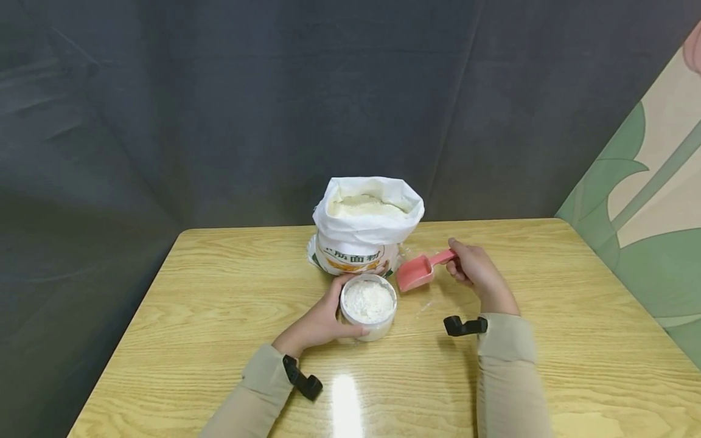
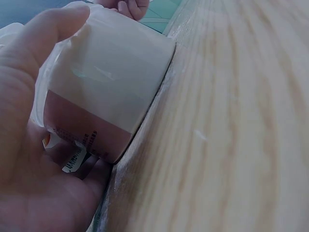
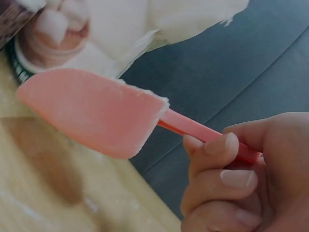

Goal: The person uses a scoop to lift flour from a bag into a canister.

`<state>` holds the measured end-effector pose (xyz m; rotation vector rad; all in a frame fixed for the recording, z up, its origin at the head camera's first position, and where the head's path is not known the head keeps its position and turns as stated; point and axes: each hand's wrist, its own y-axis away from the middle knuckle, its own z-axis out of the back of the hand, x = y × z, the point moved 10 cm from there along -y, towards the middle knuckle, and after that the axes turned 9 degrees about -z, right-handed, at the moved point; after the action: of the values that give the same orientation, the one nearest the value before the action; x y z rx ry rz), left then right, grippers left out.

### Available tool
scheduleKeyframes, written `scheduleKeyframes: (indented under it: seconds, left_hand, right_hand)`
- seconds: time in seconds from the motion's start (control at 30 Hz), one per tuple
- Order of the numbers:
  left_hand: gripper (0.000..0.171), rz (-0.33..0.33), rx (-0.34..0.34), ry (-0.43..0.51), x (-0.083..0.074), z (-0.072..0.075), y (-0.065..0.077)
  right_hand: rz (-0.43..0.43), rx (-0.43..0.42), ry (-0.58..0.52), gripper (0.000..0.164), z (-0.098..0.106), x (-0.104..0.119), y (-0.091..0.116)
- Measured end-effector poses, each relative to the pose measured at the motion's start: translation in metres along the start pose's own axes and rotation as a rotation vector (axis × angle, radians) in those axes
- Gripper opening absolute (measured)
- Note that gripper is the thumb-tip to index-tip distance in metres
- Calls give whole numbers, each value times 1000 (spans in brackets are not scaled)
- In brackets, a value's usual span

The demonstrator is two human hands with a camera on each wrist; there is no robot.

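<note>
My left hand [image 1: 323, 319] grips a round clear tub [image 1: 378, 331] from its left side, thumb at the front and fingers behind. White flour [image 1: 369, 301] fills the tub close to its rim. In the left wrist view the tub [image 2: 116, 63] stands on the table, a reddish-brown label on its wall. My right hand [image 1: 476, 271] holds a pink scoop [image 1: 415, 274] by its handle, just right of the tub. The right wrist view shows the scoop [image 3: 96, 111] raised over the table, with white powder along its edge. Behind the tub stands an open flour bag [image 1: 356, 234].
The bag's rolled white rim is wide open, with flour [image 1: 367, 207] inside. White specks lie on the wooden table [image 1: 230, 292] near the scoop. A dark curtain [image 1: 274, 109] hangs along the table's back edge, and a painted wall [image 1: 646, 213] stands at the right.
</note>
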<state>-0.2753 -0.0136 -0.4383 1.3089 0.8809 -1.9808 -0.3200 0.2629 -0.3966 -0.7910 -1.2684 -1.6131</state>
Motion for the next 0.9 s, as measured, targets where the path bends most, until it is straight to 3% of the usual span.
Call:
scheduleKeyframes:
  seconds: [0.47,0.63,0.9]
  left_hand:
    - [104,18,-4,-4,0,-1,1]
    - [104,10,-6,-7,1,0,1]
    - [105,11,-12,-24,2,0,1]
  right_hand:
    - [-61,-20,-11,49,-2,-21,-13]
    - [-95,-69,67,41,2,-26,-12]
    - [-125,-146,284,35,7,-29,-11]
